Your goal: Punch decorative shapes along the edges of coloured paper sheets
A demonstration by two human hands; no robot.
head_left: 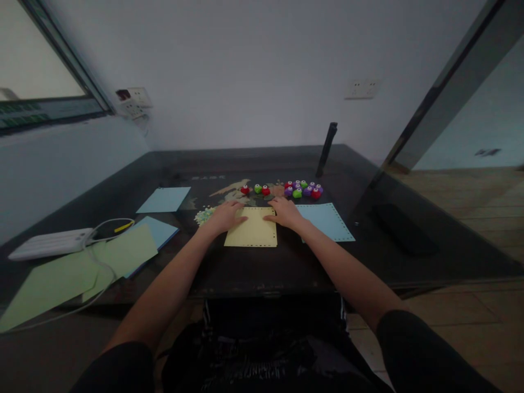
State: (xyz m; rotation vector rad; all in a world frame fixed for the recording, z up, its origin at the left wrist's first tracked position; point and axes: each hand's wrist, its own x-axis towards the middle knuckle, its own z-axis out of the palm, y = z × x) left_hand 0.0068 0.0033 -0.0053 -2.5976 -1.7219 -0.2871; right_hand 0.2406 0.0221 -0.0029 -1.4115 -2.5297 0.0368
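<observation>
Head view shows a yellow sheet (pixel 251 232) near the middle of the bench (pixel 262 275), closer to the near edge than the far one. The left hand (pixel 223 216) rests at its far left corner, the right hand (pixel 285 212) at its far right corner. On each, thumb and fingers are parted, so the grip seems spread flat rather than pinching; any contact underneath is hidden.

Uneven pressure from the two hands could skew or buckle the paper, since the polished bench probably offers little friction. A push toward the far edge might knock the row of small figures (pixel 258 189) just beyond the fingertips, and their rounded bodies could roll. The right wrist lies over the blue sheet (pixel 327 221), so a sweep of that forearm could drag it toward the right edge. Any tearing would likely start at the dark, hole-like marks lining both sheets.

The figures look like glossy moulded plastic, in red and green with bulging white eyes; a tighter cluster (pixel 298 193) toward the far right corner adds purple. Toward the left edge, a smooth white cable (pixel 115 273) curls over matte, pale green sheets (pixel 126 248), rectangular and overlapping.
</observation>
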